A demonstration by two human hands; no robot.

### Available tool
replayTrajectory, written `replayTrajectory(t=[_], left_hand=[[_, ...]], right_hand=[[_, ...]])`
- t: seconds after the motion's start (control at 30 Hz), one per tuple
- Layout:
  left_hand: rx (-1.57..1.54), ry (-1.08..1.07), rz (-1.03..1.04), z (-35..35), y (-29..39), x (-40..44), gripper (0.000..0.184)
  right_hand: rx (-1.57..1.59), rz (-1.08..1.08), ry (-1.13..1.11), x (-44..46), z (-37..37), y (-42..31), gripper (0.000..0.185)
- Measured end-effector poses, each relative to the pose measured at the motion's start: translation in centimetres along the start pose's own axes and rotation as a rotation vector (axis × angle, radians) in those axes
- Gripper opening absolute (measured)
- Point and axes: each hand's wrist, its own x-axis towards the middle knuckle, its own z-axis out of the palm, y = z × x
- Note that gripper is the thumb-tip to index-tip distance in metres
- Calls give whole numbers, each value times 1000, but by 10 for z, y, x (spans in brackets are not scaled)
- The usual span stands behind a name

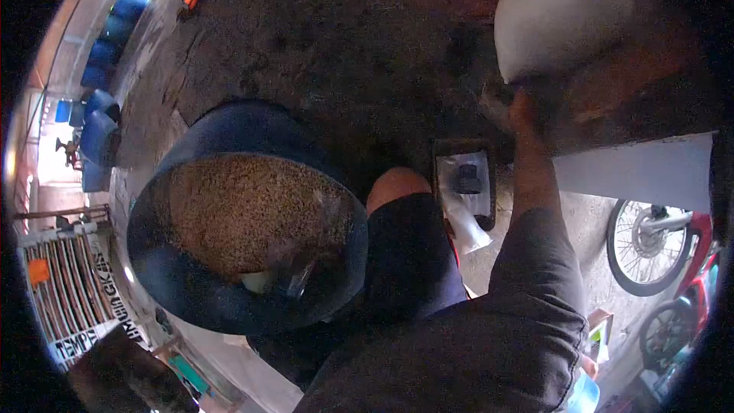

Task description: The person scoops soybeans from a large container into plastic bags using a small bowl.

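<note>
My right arm stretches up the right side, and my right hand [511, 107] is beside the lower edge of a big white sack [562, 23]. Shadow and blur hide its fingers, so I cannot tell whether it touches the sack. My left hand does not show. A large round blue tub [153, 268] stands to the left of my bent knee. Inside it lies a heap of tan grains or beans [237, 206]. A pale cup-like piece [258, 281] and some clear plastic [300, 281] rest near the tub's lower side.
Right of my knee is a dark tray [492, 206] holding clear plastic and a small dark object [469, 178]. A white panel [642, 168] and a motorcycle wheel [650, 241] are at the right. Blue drums [99, 130] line the left, above a lettered rack [69, 283].
</note>
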Motion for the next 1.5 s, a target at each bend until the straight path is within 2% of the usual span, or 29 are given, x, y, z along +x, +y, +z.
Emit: replayTrajectory(t=[0.1, 0.23, 0.3, 0.4, 0.47, 0.53, 0.57, 0.6, 0.7, 0.8, 0.83, 0.9, 1.0, 1.07, 1.1, 1.17, 1.23, 1.27, 1.33, 1.4, 1.47, 1.5], left_hand=[[-31, -4, 101, -25, 66, 0, 70], [-94, 28, 425, -22, 201, 5, 63], [-122, 21, 610, -6, 277, 3, 60], [-167, 0, 899, 32, 400, -11, 55], [-199, -26, 1094, 65, 490, -32, 52], [-238, -57, 1278, 104, 576, -61, 49], [-257, -74, 1373, 126, 620, -80, 48], [-272, -94, 1449, 147, 660, -96, 47], [-309, -170, 1634, 217, 772, -156, 43], [-327, -279, 1717, 304, 857, -211, 40], [-331, -318, 1729, 335, 881, -229, 39], [-333, -396, 1724, 403, 923, -260, 38], [-330, -496, 1684, 503, 967, -296, 36], [-323, -544, 1650, 564, 986, -311, 36], [-332, -561, 1632, 595, 992, -315, 36], [-397, -414, 1741, 651, 1002, -319, 36], [-372, 16, 1944, 678, 1005, -328, 38], [-265, -125, 1852, 689, 1010, -332, 39], [20, -434, 1575, 667, 1004, -353, 41], [141, -572, 1400, 648, 1003, -370, 42], [-290, -423, 1570, 683, 1008, -364, 44], [-356, -358, 1611, 696, 1016, -365, 44]], right_hand=[[12, 29, 12, 3, 9, 16, 55], [82, -47, 117, -16, 5, 11, 53], [192, -198, 312, -48, -16, -7, 52], [290, -484, 685, -129, -93, -33, 51], [170, -538, 850, -181, -146, -25, 47], [205, -573, 1024, -202, -172, 12, 41], [166, -513, 1066, -213, -191, 27, 44], [127, -453, 1105, -221, -210, 41, 48], [-2, -541, 1334, -216, -249, 66, 39], [-190, -571, 1273, -188, -256, 85, 37], [-254, -435, 1070, -183, -244, 102, 34], [-367, -177, 647, -192, -198, 154, 30], [-394, -414, 1027, -188, -212, 135, 22], [-330, -677, 1169, -190, -242, 101, 17], [-271, -730, 1244, -183, -240, 102, 17], [-294, -727, 1232, -187, -233, 108, 16], [-314, -715, 1204, -191, -227, 109, 16], [-319, -713, 1194, -194, -225, 108, 16], [-324, -713, 1171, -198, -223, 113, 15], [-333, -709, 1145, -200, -222, 117, 15], [-343, -711, 1125, -199, -222, 118, 15], [-341, -710, 1116, -197, -221, 118, 15]])
